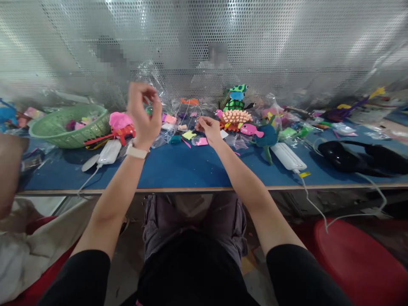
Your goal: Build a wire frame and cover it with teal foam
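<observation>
My left hand point(145, 110), with a pale band at the wrist, is raised above the table. Its thumb and fingers curl together; whatever they pinch is too small to make out. Lower and to the right, my right hand point(209, 129) has its fingertips pressed together over small craft pieces, and what is between them is hidden. Fine pale strands show between the hands, but I cannot tell where they end. Around the hands lie a yellow-green piece point(189, 134), a pink piece point(202, 141), an orange piece point(189, 101) and clear plastic bags point(162, 138).
A green basket point(68, 127) holds colourful pieces at left, beside a pink-and-red toy point(123, 125). Soft toy animals point(237, 114) stand right of centre. White power banks point(288, 156) with cables and a black headset-like object point(360, 157) lie on the blue table point(188, 165). Another person's arm point(11, 170) is at left.
</observation>
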`<state>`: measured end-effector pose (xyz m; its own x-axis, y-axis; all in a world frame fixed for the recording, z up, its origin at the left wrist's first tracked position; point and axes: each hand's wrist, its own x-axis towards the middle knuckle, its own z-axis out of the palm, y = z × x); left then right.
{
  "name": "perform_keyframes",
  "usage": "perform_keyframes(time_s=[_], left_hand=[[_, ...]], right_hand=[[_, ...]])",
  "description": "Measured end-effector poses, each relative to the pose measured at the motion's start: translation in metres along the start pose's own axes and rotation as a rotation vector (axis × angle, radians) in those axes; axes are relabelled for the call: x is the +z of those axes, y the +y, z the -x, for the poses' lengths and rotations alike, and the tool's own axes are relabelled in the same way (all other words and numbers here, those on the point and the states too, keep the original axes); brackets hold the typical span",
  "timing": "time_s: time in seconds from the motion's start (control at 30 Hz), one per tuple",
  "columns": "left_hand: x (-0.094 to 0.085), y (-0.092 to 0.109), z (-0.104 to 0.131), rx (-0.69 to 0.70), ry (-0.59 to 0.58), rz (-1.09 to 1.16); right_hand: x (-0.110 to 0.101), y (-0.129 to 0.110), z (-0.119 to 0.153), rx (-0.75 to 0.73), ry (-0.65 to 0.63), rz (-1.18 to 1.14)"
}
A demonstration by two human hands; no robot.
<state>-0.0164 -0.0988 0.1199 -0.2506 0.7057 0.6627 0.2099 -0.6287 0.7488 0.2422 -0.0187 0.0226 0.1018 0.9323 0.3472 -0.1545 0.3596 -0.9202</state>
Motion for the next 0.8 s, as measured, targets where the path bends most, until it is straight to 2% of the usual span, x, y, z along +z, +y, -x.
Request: perform_keyframes(time_s=[0.07, 0.1, 0.2, 0.23, 0.27, 0.33, 0.5, 0.63, 0.8], left_hand=[[0.013, -0.035, -0.007, 0.121, -0.009, -0.116], [0.019, -0.054, -0.008, 0.099, -0.020, -0.132], [0.034, -0.105, -0.003, -0.261, -0.091, 0.051], [0.037, -0.116, 0.000, -0.347, -0.128, 0.139], [0.039, -0.124, 0.004, -0.367, -0.147, 0.215], [0.039, -0.131, 0.009, -0.354, -0.118, 0.305], [0.034, -0.131, 0.007, -0.285, -0.117, 0.344], [0.033, -0.139, 0.004, -0.214, -0.158, 0.294], [0.041, -0.156, 0.011, -0.153, -0.208, 0.161]], right_hand=[[0.000, 0.001, -0.001, 0.009, 0.008, -0.009], [-0.001, 0.003, -0.001, 0.014, 0.005, -0.018], [-0.001, 0.008, -0.001, 0.014, -0.020, -0.035], [-0.001, 0.010, 0.000, 0.010, -0.028, -0.028], [0.000, 0.011, 0.001, 0.007, -0.032, -0.015], [0.002, 0.013, 0.002, 0.013, -0.038, 0.020], [0.006, 0.013, 0.005, 0.049, -0.056, 0.039], [0.002, 0.017, 0.003, 0.025, -0.054, 0.051], [-0.012, 0.022, -0.005, -0.038, -0.050, 0.139]])
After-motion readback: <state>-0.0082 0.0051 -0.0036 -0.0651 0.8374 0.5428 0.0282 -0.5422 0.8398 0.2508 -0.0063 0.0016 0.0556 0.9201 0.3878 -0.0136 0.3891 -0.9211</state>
